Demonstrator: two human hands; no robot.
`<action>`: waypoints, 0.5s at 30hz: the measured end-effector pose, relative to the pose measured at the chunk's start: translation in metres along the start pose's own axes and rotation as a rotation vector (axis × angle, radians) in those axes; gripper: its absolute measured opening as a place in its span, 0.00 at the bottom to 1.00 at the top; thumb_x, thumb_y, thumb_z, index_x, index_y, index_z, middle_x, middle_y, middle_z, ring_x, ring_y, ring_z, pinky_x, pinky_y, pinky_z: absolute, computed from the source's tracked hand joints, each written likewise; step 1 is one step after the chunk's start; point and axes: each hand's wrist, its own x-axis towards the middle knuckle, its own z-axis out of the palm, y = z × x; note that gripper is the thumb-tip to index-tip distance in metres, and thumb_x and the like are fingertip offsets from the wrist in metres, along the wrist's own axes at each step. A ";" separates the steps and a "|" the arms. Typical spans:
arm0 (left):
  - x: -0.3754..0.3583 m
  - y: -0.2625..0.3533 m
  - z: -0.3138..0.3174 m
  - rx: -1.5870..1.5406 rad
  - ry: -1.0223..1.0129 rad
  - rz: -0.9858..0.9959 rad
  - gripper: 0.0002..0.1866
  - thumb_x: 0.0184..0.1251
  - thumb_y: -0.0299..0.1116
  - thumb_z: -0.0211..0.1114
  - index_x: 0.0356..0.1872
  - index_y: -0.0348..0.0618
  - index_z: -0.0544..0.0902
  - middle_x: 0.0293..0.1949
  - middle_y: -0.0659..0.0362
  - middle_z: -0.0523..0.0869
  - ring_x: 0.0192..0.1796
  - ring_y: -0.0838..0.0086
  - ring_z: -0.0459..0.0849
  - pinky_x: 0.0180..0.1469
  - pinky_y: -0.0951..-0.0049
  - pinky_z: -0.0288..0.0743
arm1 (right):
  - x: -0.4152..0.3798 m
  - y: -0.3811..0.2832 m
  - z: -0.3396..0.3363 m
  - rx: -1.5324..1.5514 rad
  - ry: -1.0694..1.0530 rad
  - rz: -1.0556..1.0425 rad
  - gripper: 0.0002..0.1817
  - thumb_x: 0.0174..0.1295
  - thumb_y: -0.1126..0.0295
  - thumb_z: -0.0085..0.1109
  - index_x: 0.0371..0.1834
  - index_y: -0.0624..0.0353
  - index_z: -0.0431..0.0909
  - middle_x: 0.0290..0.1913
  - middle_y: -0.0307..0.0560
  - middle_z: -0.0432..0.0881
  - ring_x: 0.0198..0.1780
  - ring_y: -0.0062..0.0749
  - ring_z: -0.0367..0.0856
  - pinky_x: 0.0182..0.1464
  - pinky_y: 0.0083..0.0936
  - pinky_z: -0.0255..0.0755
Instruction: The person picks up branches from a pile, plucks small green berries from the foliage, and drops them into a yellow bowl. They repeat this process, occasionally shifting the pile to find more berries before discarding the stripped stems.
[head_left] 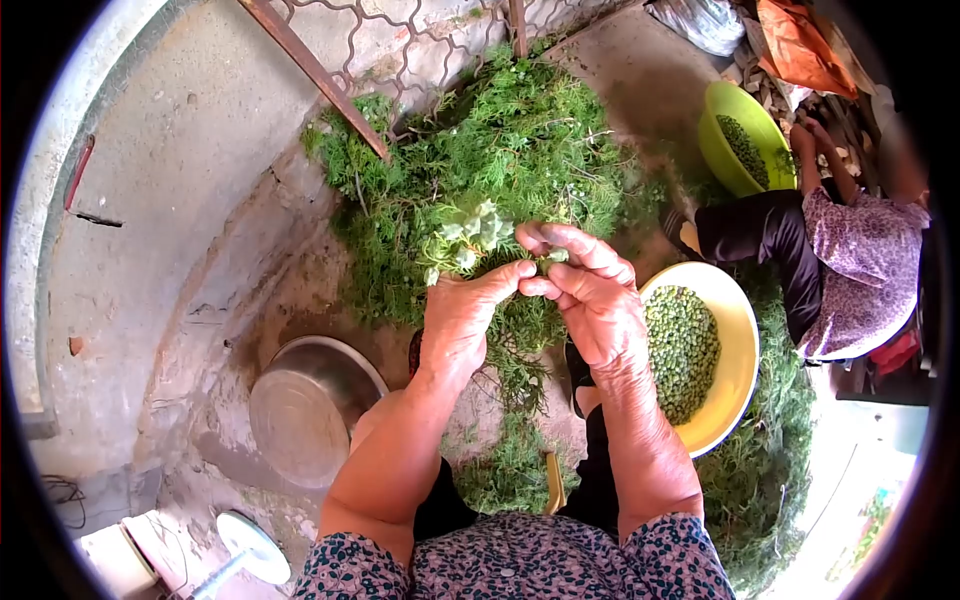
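My left hand (462,318) is closed on a leafy evergreen sprig (478,228) that carries several pale green, knobbly cones. Close against it, my right hand (592,298) pinches a small green cone (552,258) between thumb and fingers. The fingertips of both hands meet in the middle of the view, above a heap of cut evergreen branches (500,140). Just right of my right forearm stands a yellow basin (735,350), part filled with loose green cones (682,350).
A metal pot (300,420) lies tilted at the left by the wall. Another person (860,260) sits at the right beside a lime-green basin (712,140) of green cones. More cut branches (770,480) lie behind the yellow basin. A rusty bar (315,75) leans at the top.
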 end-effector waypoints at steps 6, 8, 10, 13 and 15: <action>0.001 0.002 0.002 0.010 0.004 0.049 0.15 0.49 0.18 0.66 0.40 0.38 0.79 0.37 0.61 0.83 0.38 0.78 0.80 0.40 0.77 0.74 | 0.002 0.006 -0.004 -0.034 0.004 0.009 0.18 0.58 0.88 0.44 0.49 0.65 0.74 0.51 0.56 0.76 0.54 0.39 0.75 0.47 0.30 0.79; 0.003 0.006 0.000 0.021 -0.001 0.022 0.15 0.48 0.18 0.66 0.40 0.38 0.79 0.37 0.61 0.83 0.38 0.78 0.80 0.39 0.77 0.75 | 0.003 0.006 -0.003 -0.006 -0.003 0.012 0.17 0.58 0.88 0.45 0.49 0.66 0.75 0.50 0.55 0.77 0.54 0.38 0.76 0.47 0.29 0.79; 0.001 0.013 0.000 0.076 0.005 -0.026 0.16 0.46 0.17 0.66 0.40 0.38 0.79 0.36 0.61 0.83 0.36 0.78 0.81 0.36 0.77 0.75 | 0.004 0.003 -0.002 0.102 0.036 -0.017 0.15 0.59 0.87 0.44 0.48 0.66 0.74 0.49 0.54 0.77 0.53 0.37 0.76 0.47 0.29 0.79; -0.001 0.017 0.000 0.080 0.023 -0.092 0.18 0.48 0.18 0.67 0.43 0.38 0.79 0.37 0.61 0.83 0.35 0.77 0.81 0.37 0.76 0.75 | 0.008 0.000 -0.014 0.135 0.128 -0.040 0.13 0.61 0.85 0.43 0.47 0.65 0.74 0.46 0.51 0.78 0.49 0.37 0.77 0.41 0.24 0.79; 0.000 0.015 0.000 0.082 0.015 -0.042 0.18 0.48 0.19 0.68 0.44 0.38 0.78 0.37 0.61 0.82 0.38 0.76 0.80 0.40 0.75 0.75 | 0.012 -0.005 -0.020 0.203 0.108 -0.069 0.11 0.61 0.83 0.44 0.44 0.65 0.74 0.44 0.51 0.78 0.45 0.34 0.78 0.36 0.21 0.77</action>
